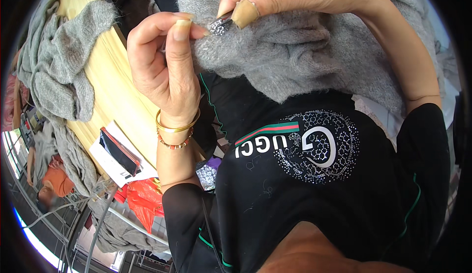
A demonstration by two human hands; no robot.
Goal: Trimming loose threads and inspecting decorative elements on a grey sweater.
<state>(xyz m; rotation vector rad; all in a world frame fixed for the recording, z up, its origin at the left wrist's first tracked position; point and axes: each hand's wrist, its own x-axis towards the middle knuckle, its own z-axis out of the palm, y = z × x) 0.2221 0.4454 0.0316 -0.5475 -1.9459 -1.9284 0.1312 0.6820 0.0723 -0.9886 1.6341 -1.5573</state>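
Note:
My left hand [169, 59], with a gold bangle and a beaded bracelet at the wrist, closes thumb and index finger in a pinch. What lies between them is too small to make out. Close to those fingertips, a cluster of shiny silver beads [219, 27] sits on a fuzzy grey knit garment [290, 52]. Over that cluster my right hand [265, 0] is closed on a small dark metal tool [225, 16], its kind mostly hidden by the fingers. A tan finger cover [245, 13] sits on the right thumb. The garment drapes across my lap and beyond my right forearm.
Left of me runs a light wooden table [105, 71] with another grey knit piece [64, 57] on it. A dark pouch with a red edge [119, 152] lies on white paper. Below hangs a red plastic bag [142, 204]. Another person [58, 179] in orange is farther left.

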